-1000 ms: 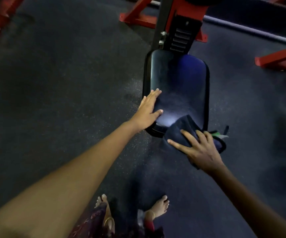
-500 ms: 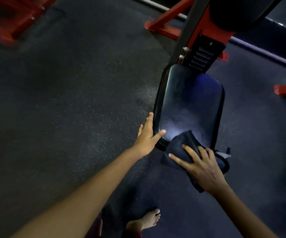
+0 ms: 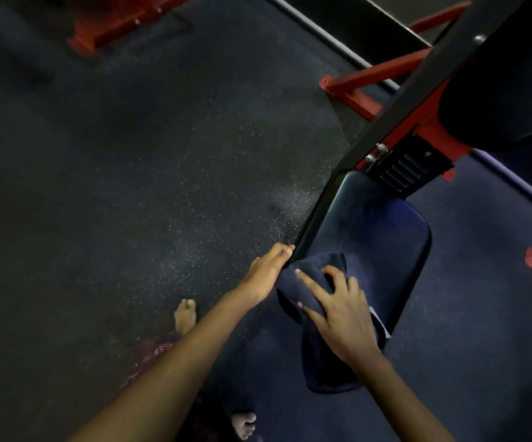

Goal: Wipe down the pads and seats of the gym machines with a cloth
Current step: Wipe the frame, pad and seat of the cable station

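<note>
Smooth seat (image 3: 376, 231), soft cloth (image 3: 303, 282)

- Gym floor: I'm on dark speckled rubber flooring (image 3: 162, 186).
- Red steel machine frame (image 3: 369, 74) with black upright, bolts.
- Black padded seat (image 3: 369, 224) under a back pad (image 3: 507, 90).
- More red frames (image 3: 114, 23) nearby.
</note>
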